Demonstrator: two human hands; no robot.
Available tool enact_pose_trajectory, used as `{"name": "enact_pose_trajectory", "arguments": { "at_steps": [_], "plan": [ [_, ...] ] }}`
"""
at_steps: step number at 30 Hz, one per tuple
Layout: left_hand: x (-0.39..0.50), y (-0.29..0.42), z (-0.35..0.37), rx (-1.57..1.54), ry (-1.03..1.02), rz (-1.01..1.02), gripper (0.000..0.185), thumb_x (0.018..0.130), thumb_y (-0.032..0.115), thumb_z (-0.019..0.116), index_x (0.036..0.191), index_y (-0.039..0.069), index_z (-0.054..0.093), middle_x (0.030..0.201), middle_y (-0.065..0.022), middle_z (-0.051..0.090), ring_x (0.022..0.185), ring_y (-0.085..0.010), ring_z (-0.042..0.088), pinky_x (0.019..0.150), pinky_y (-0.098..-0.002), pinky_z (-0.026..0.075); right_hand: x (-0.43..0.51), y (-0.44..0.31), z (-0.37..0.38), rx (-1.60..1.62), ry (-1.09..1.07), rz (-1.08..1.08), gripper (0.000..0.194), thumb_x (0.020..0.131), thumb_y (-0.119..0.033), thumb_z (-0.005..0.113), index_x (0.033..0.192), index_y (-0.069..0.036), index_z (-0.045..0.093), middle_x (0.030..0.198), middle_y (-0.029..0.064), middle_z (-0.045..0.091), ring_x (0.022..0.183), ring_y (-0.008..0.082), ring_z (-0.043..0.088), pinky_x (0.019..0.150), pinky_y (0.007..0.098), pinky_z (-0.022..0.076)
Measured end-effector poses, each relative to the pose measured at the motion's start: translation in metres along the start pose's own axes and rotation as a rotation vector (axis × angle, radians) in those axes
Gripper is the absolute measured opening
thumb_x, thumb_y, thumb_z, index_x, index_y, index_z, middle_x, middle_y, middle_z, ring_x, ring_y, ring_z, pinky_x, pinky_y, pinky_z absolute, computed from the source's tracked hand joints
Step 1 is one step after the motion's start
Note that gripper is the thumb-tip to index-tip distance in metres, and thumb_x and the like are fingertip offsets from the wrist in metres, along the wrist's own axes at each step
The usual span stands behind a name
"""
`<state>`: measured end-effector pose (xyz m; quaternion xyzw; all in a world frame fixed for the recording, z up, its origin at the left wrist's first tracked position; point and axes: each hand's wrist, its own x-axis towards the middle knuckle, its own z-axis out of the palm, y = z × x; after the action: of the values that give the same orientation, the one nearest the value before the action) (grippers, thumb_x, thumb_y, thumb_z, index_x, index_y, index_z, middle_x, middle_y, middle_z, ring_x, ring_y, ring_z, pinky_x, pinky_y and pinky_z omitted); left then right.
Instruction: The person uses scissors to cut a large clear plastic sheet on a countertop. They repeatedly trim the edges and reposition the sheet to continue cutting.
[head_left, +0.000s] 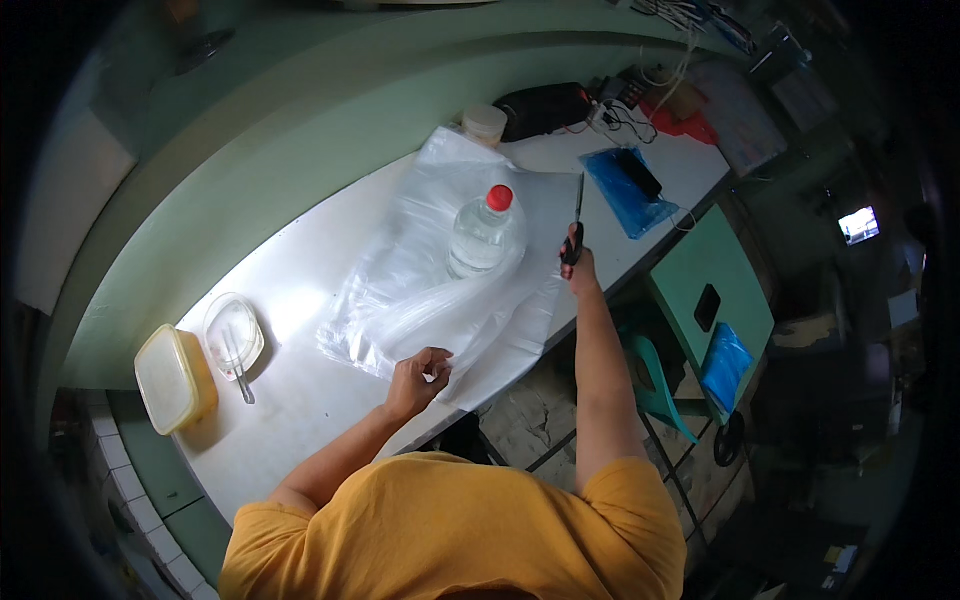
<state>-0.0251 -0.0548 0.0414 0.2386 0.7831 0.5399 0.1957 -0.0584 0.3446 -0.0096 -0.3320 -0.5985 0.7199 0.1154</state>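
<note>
A large stack of clear plastic bags (375, 277) lies spread over the white table (300, 397). On it stands a clear plastic bottle (476, 240) with a red cap, holding clear liquid. My left hand (421, 379) pinches the plastic near its front edge, thumb and fingertips together. In my right hand (576, 262) is a knife (574, 244) with a black handle; its thin blade points away from me, along the right edge of the plastic. Whether the blade touches the plastic I cannot tell.
A yellow lidded container (176, 379) and a clear dish (232, 337) with a spoon stand at left. Behind are a lidded jar (484, 124), a black cylindrical speaker (544, 111) and cables. A blue plastic packet (622, 199) lies right; a green side table (709, 262) holds a phone (707, 307).
</note>
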Motion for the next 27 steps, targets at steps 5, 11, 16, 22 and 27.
{"name": "enact_pose_trajectory", "arguments": {
  "at_steps": [5,11,16,22,27],
  "plan": [
    [0.008,-0.007,-0.006,-0.153,-0.094,-0.180,0.033,0.080,0.005,0.062,0.112,0.001,0.064,0.073,-0.0038,0.061,0.066,-0.0105,0.055,0.068,-0.0259,0.048,0.024,-0.043,0.021,0.021,-0.002,-0.156,0.051,0.088,-0.058,0.055,0.072,-0.010,0.050,0.061,0.0006,0.048,0.035,0.0085,0.034,0.036,0.0235,0.0230],
    [0.013,-0.023,0.001,-0.670,-0.178,-0.384,0.022,0.084,0.003,0.059,0.105,-0.004,0.064,0.080,-0.0053,0.064,0.074,-0.0129,0.060,0.073,-0.0272,0.050,-0.056,-0.061,0.043,0.443,-0.070,-0.313,0.041,0.088,-0.046,0.060,0.077,-0.008,0.050,0.082,0.0084,0.056,0.052,0.0112,0.045,0.051,0.0255,0.0353],
    [0.011,-0.023,0.012,-0.820,-0.199,-0.447,0.013,0.085,0.003,0.061,0.097,-0.002,0.065,0.077,-0.0059,0.064,0.069,-0.0129,0.060,0.068,-0.0265,0.050,-0.207,0.009,0.071,0.128,0.060,-0.150,0.024,0.080,-0.026,0.069,0.088,-0.005,0.062,0.087,0.0069,0.061,0.074,0.0126,0.053,0.066,0.0279,0.0431],
    [0.007,-0.019,0.027,-0.838,-0.294,-0.452,0.007,0.084,0.003,0.064,0.091,0.001,0.063,0.081,-0.0062,0.065,0.072,-0.0138,0.062,0.069,-0.0281,0.051,-0.256,0.069,0.098,0.380,-0.026,0.109,0.031,0.082,-0.028,0.068,0.106,-0.010,0.064,0.093,-0.0022,0.064,0.088,0.0089,0.053,0.073,0.0288,0.0412],
    [0.008,-0.054,0.008,-0.845,-0.180,-0.437,0.012,0.086,0.007,0.064,0.096,0.002,0.062,0.085,-0.0055,0.063,0.074,-0.0157,0.062,0.072,-0.0321,0.052,-0.254,0.089,0.082,0.428,0.029,0.019,0.026,0.077,-0.034,0.070,0.094,-0.015,0.066,0.093,-0.0044,0.064,0.087,0.0091,0.050,0.071,0.0323,0.0372]
  ]
}}
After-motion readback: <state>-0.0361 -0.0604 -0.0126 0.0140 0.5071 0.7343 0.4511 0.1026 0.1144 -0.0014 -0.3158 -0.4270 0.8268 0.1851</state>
